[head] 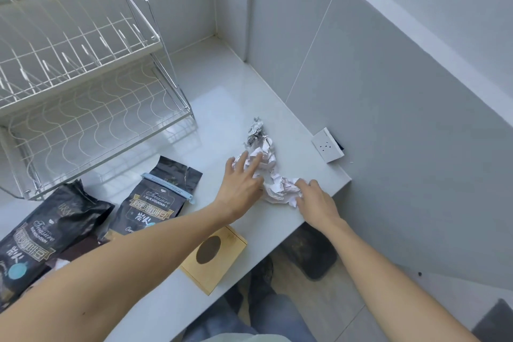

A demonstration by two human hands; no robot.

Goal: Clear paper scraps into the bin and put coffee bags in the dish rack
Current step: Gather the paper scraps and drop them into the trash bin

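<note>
Crumpled white paper scraps (273, 175) lie on the counter near its right edge, with a crumpled silver foil piece (255, 132) just behind them. My left hand (243, 183) rests on the left side of the paper, fingers spread. My right hand (315, 197) presses on the paper's right end, fingers curled over it. Two black coffee bags lie flat at the lower left: one (156, 200) with a blue clip across its top, another (41, 236) further left. The white wire dish rack (83, 86) stands empty at the upper left.
A tan kraft pouch (216, 258) with an oval window lies at the counter's front edge. A white wall socket (327, 148) sits on the grey wall right of the scraps. A dark bin-like object (308, 253) is on the floor below the counter edge.
</note>
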